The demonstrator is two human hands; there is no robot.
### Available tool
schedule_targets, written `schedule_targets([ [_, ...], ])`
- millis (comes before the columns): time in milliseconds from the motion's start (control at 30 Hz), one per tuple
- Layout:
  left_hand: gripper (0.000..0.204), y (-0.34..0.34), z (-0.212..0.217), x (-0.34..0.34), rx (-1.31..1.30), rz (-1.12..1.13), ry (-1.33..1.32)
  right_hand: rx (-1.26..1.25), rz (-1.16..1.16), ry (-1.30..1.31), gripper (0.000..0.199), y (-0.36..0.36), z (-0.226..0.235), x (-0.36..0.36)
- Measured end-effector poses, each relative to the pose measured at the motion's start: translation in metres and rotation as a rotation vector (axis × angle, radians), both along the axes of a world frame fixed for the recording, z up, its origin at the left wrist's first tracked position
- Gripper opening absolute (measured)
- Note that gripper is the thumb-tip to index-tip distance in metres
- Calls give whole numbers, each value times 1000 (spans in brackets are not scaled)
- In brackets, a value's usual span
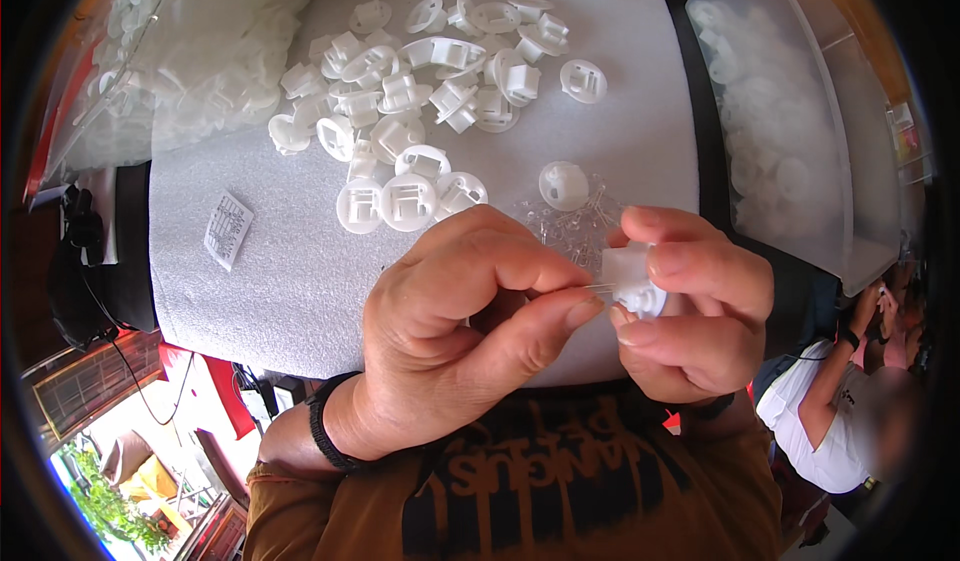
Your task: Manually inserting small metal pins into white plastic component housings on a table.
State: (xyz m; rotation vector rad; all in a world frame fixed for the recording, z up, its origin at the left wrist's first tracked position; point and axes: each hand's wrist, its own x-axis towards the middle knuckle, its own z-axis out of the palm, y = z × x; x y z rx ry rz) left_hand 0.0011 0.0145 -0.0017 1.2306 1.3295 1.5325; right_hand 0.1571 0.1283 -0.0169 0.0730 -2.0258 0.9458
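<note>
Beside the foam mat [620, 141], a clear bin [800, 221] of white plastic parts [770, 111].

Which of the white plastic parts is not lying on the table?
The white plastic part held in the right hand; all the others lie on the grey table mat.

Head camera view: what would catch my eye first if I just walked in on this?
The two hands in the middle foreground: the right hand grips a small white plastic part, and the left hand pinches a thin wire-like pin against it. Behind them, a heap of round white plastic pieces sprawls over the grey foam mat, with a clear bin at right.
</note>
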Motion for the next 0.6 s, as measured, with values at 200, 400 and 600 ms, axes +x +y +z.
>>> schedule_targets([
  [200,13,-1,3,-1,10,-1,70,138,-53,111,24,-1,-6,-3],
  [400,14,-2,4,-1,44,18,159,-61,-36,36,22,-8,3,-1],
  [600,14,-2,3,0,57,26,149,-306,76,-96,21,-2,12,9],
])
